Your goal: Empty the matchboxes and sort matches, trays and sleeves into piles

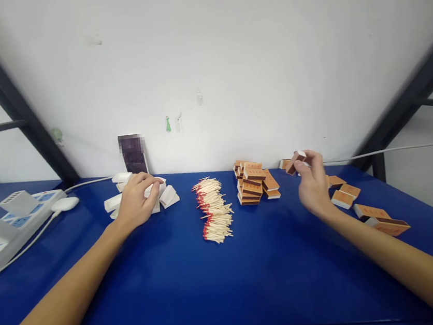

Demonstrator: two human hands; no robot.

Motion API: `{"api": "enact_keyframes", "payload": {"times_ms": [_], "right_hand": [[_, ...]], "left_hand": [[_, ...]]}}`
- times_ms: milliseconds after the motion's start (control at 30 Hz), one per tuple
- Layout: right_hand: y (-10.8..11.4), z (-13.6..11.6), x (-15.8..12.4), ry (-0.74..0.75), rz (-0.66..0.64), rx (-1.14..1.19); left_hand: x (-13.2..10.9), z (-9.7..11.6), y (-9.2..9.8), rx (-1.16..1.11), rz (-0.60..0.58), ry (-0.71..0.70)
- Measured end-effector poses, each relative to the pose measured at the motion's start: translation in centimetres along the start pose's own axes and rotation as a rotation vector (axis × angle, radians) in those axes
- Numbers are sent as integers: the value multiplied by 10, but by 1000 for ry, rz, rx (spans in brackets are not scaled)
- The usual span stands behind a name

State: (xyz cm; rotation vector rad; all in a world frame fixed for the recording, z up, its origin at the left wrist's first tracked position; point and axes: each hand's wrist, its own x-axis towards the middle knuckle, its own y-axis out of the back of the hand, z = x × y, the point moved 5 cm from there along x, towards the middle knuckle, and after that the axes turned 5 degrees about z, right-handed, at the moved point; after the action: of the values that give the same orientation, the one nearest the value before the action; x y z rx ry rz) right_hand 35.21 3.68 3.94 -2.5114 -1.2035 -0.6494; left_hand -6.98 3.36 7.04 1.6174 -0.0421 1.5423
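My left hand is over a pile of white matchbox trays, its thumb and forefinger pinched together around what looks like one of the trays; the fingers partly hide it. Raised near the back wall on the right, my right hand grips a matchbox between thumb and fingers, dark striking side and white end showing. A long heap of red-tipped matches lies in the middle. Right of it stands an untidy stack of orange matchbox sleeves.
More matchboxes lie scattered on the right of the blue table. At the left sits a power strip with chargers and white cables. A dark phone-like panel leans on the wall. Black metal posts frame the sides.
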Motion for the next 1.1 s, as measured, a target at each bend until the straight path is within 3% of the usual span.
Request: {"api": "enact_keyframes", "payload": {"times_ms": [100,167,267,367,500,633,900,1100], "right_hand": [[-2,-38,-18,251,-131,-74],[-15,-56,-36,224,-326,-6],[-41,-67,-66,-64,-592,235],[-62,-68,-93,-436,-725,426],[-79,-64,-117,-819,-771,517],[-88,-59,-128,-990,-725,526],[-94,-64,-134,-998,-803,611],[-91,-58,-130,-908,-864,559]], "left_hand": [[2,17,2,-111,61,11],[1,35,1,-192,54,-58],[-5,66,-7,-266,-43,-202],[-11,95,-14,-299,-114,-303],[-11,124,-22,-374,-170,-332],[-11,132,-27,-380,-174,-335],[-13,126,-23,-403,-122,-361],[-13,123,-22,-445,-120,-325]]}}
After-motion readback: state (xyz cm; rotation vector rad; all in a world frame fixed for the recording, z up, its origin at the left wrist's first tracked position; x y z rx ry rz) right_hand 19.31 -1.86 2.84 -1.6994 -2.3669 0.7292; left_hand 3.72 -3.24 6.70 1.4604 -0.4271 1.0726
